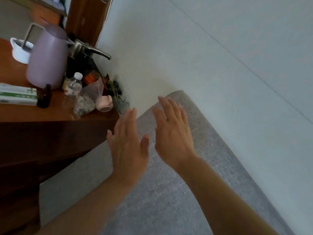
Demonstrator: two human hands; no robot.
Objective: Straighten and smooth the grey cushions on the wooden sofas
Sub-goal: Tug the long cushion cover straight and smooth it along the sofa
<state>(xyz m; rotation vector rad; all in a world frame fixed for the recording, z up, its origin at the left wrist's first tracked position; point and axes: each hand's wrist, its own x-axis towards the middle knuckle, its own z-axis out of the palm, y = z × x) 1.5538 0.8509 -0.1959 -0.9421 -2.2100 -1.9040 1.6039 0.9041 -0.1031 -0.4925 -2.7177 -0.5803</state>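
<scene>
A grey woven cushion (211,150) leans against the pale wall and fills the lower right of the view. My right hand (172,131) lies flat on its upper left part, fingers straight and reaching toward the cushion's rounded top corner. My left hand (128,146) is beside it to the left, fingers straight and together, over the cushion's left edge near the wooden side table. Whether the left palm touches the fabric I cannot tell. Neither hand holds anything.
A dark wooden side table (50,133) stands close on the left, crowded with a lilac jug (47,58), a white cup (21,50), a plastic bottle (74,85), a small dark bottle (44,96), a green-and-white box (17,95) and a pink cup (105,103). A wooden door with a metal handle (94,51) is behind.
</scene>
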